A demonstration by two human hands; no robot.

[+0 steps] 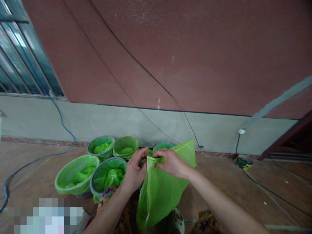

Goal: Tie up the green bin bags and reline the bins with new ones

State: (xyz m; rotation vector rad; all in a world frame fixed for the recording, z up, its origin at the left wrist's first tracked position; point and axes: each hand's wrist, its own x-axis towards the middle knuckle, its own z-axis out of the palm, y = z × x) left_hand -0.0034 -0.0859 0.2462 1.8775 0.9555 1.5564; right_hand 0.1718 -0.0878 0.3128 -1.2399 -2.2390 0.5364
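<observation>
Both my hands hold a thin green plastic bag [161,191] by its top edge, in front of me. My left hand [134,172] pinches the rim on the left. My right hand [172,162] pinches it on the right, fingers closed on the plastic. The bag hangs down between my forearms, and one corner sticks up behind my right hand. Just beyond the hands stand several grey buckets lined with green bags, the nearest one [108,177] by my left wrist.
More lined buckets [73,175] [101,148] [125,146] [163,145] cluster on the tiled floor by a red and grey wall. A blue hose [36,159] runs along the left floor. Black cables and a socket [241,131] lie at the right.
</observation>
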